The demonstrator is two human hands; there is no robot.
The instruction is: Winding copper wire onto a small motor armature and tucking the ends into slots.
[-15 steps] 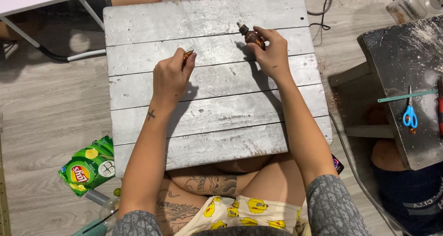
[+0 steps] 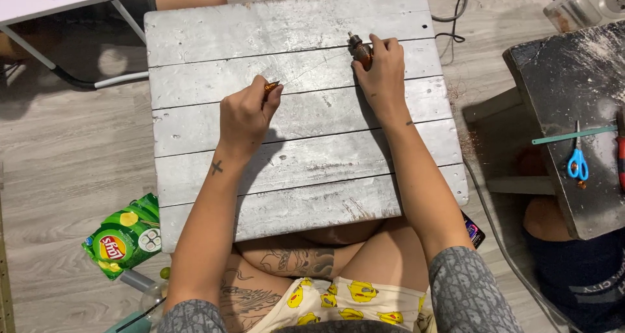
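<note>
Right, my left hand [image 2: 246, 115] is pinched shut on a small copper-coloured piece [image 2: 271, 85], its tip poking out past my thumb and forefinger over the second plank of the grey wooden table [image 2: 306, 196]. My right hand [image 2: 383, 69] is clenched around a small brown rotary tool [image 2: 359, 50], dark nose pointing up and left, lying low on the boards near the table's far right corner. The two are well apart, so I'd say I'm at the point of lining them up: piece presented, tool gripped, no contact yet. The next move, as I judge it, calls for a steady left pinch and a slow sweep of the tool's nose inward along the plank, wrist braced on the wood. Room is good in the middle, bare boards between my hands and more toward my lap. The tool sits close to the far right edge, and a black cable [image 2: 456, 20] trails off just beyond, so I'd keep any swing inward. To my right a dark bench [image 2: 560, 98] carries blue scissors [image 2: 577, 164]; on the floor at left lies a green snack bag [image 2: 124, 238]. Neither crowds me.
</note>
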